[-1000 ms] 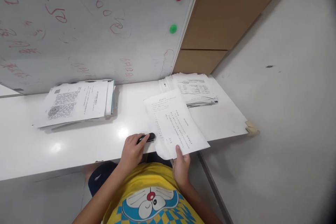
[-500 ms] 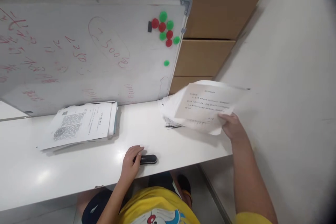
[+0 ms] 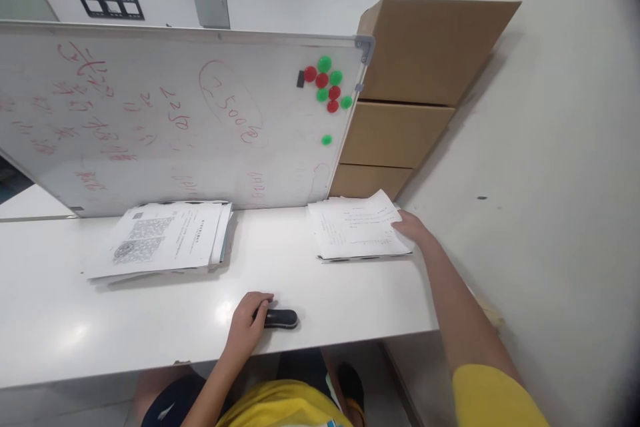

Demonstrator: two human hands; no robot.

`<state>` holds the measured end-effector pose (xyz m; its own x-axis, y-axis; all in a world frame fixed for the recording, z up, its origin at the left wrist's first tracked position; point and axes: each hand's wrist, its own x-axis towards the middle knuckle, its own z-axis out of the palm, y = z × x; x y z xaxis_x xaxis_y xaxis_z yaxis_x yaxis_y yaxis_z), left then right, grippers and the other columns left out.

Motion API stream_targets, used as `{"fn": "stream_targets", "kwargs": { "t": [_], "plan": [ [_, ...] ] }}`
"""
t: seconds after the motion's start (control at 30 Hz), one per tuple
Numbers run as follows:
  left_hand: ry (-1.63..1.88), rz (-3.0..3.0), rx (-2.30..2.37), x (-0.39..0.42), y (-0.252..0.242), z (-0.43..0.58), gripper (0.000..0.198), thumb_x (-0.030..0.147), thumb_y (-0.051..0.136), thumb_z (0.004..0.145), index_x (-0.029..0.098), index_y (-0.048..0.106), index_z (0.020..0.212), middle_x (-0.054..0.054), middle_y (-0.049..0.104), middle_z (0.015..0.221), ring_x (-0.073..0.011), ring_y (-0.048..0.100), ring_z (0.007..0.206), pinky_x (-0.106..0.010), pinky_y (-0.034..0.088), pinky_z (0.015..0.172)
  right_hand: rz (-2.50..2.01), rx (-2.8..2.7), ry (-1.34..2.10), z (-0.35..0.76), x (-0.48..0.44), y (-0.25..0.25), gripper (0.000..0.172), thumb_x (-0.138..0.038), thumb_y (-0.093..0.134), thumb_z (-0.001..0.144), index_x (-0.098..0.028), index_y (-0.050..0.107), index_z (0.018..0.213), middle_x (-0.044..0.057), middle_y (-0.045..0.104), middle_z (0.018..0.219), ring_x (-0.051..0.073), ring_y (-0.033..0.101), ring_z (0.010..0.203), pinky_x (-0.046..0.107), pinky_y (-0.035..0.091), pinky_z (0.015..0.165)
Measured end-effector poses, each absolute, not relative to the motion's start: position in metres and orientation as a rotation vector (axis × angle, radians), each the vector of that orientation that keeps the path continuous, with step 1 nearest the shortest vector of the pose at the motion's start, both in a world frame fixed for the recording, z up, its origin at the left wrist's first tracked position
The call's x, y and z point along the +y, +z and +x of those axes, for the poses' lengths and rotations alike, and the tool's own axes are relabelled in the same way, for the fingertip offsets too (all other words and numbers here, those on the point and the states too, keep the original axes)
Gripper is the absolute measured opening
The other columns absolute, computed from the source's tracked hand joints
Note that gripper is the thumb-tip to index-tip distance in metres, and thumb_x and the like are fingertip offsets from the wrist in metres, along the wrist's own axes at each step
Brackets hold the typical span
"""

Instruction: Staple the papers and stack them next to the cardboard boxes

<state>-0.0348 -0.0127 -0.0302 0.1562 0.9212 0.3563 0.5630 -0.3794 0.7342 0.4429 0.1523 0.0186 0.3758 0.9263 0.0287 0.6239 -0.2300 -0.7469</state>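
Hands apart at a white table, you reach out w/ one arm & keep the other close in; 12 o'clock points away from you. Your R hand is at the R edge of the right paper stack, thumb side over the printed top page; its underside is hidden, so can't tell if it's pinching or just resting. The stack lies at 9 o'clock from that hand, touching. Your L hand is closed over the near end of a black stapler, whose free end pokes out at 3 o'clock. The stapler's long axis runs approx. 9 to 3, as does the stack's. Key relation: stack sits at abt 2 o'clock from the stapler, well apart, R hand much the nearer. The left paper stack, untouched, is at 10 o'clock from your L hand, below the whiteboard.
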Motion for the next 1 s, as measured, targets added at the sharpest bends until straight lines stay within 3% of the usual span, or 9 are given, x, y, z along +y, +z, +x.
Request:
{"fn": "stream_targets", "kwargs": {
  "t": [0.13, 0.2, 0.3, 0.5, 0.6, 0.7, 0.83, 0.93, 1.0],
  "plan": [
    [1.106, 2.019, 1.402, -0.014, -0.029, -0.036, 0.027, 0.030, 0.043, 0.093, 0.021, 0.068, 0.094, -0.006, 0.071, 0.091, -0.0189, 0.066, 0.089, -0.036, 0.055, 0.079, -2.024, -1.341, 0.391, 0.430, 0.156, 0.016, 0.047, -0.007, 0.055, 0.069, -0.005, 0.062, 0.116, 0.026, 0.062, 0.117, 0.036, 0.054, 0.113, 0.048, 0.038, 0.095],
    [1.108, 2.014, 1.407, -0.015, -0.029, -0.034, 0.027, 0.030, 0.043, 0.093, 0.021, 0.068, 0.095, -0.006, 0.071, 0.090, -0.0186, 0.066, 0.087, -0.036, 0.055, 0.078, -2.015, -1.358, 0.245, 0.413, 0.149, 0.012, 0.059, -0.009, 0.051, 0.075, -0.002, 0.046, 0.134, 0.031, 0.042, 0.140, 0.039, 0.039, 0.130, 0.053, 0.028, 0.103],
    [1.127, 2.013, 1.425, -0.021, -0.029, -0.029, 0.027, 0.029, 0.043, 0.094, 0.020, 0.068, 0.095, -0.007, 0.071, 0.090, -0.0189, 0.066, 0.087, -0.036, 0.056, 0.077, -1.907, -1.482, -0.026, 0.374, 0.123, -0.002, 0.058, -0.018, 0.041, 0.086, -0.002, 0.033, 0.142, 0.027, 0.023, 0.153, 0.035, 0.024, 0.140, 0.053, 0.023, 0.109],
    [1.245, 2.318, 1.578, -0.002, -0.014, -0.072, 0.028, 0.024, 0.044, 0.091, 0.022, 0.064, 0.112, -0.008, 0.068, 0.106, -0.0232, 0.060, 0.107, -0.046, 0.049, 0.093, -1.651, -1.440, -0.003, 0.294, 0.021, -0.054, 0.051, -0.038, 0.037, 0.093, -0.013, 0.043, 0.137, 0.018, 0.031, 0.152, 0.030, 0.024, 0.142, 0.056, 0.023, 0.111],
    [1.220, 2.385, 1.942, 0.037, 0.002, -0.127, 0.043, 0.033, 0.044, 0.092, 0.019, 0.049, 0.132, -0.014, 0.057, 0.130, -0.0310, 0.042, 0.130, -0.054, 0.037, 0.104, -1.534, -1.289, 0.239, 0.263, -0.022, -0.069, 0.048, -0.045, 0.047, 0.089, -0.017, 0.053, 0.128, 0.016, 0.043, 0.145, 0.031, 0.035, 0.136, 0.059, 0.024, 0.110],
    [0.882, 2.329, 2.228, 0.075, 0.010, -0.166, 0.075, 0.052, 0.043, 0.087, 0.009, 0.027, 0.145, -0.021, 0.029, 0.151, -0.0369, 0.018, 0.143, -0.058, 0.022, 0.111, -1.420, -1.250, 0.452, 0.236, -0.045, -0.069, 0.042, -0.046, 0.055, 0.085, -0.021, 0.061, 0.119, 0.012, 0.053, 0.137, 0.029, 0.042, 0.131, 0.058, 0.025, 0.112],
    [0.372, 2.408, 2.216, 0.089, 0.010, -0.175, 0.094, 0.063, 0.050, 0.077, 0.002, 0.026, 0.144, -0.026, 0.024, 0.152, -0.0441, 0.017, 0.141, -0.062, 0.018, 0.109, -1.378, -1.214, 0.514, 0.207, -0.058, -0.059, 0.039, -0.043, 0.057, 0.085, -0.023, 0.063, 0.118, 0.010, 0.055, 0.136, 0.028, 0.044, 0.130, 0.057, 0.028, 0.111],
    [0.221, 2.540, 2.132, 0.081, 0.012, -0.175, 0.080, 0.051, 0.051, 0.080, 0.002, 0.034, 0.141, -0.027, 0.030, 0.148, -0.0484, 0.023, 0.137, -0.065, 0.026, 0.103, -1.341, -1.233, 0.557, 0.188, -0.061, -0.049, 0.039, -0.040, 0.056, 0.087, -0.025, 0.060, 0.123, 0.008, 0.055, 0.136, 0.026, 0.046, 0.129, 0.055, 0.033, 0.109],
    [0.252, 2.619, 2.018, 0.074, 0.017, -0.178, 0.058, 0.030, 0.043, 0.086, 0.005, 0.040, 0.138, -0.025, 0.042, 0.143, -0.0427, 0.034, 0.134, -0.059, 0.035, 0.101, -1.312, -1.277, 0.597, 0.175, -0.063, -0.037, 0.041, -0.037, 0.055, 0.087, -0.027, 0.057, 0.126, 0.007, 0.054, 0.137, 0.026, 0.046, 0.130, 0.052, 0.033, 0.110]
  ]
}}
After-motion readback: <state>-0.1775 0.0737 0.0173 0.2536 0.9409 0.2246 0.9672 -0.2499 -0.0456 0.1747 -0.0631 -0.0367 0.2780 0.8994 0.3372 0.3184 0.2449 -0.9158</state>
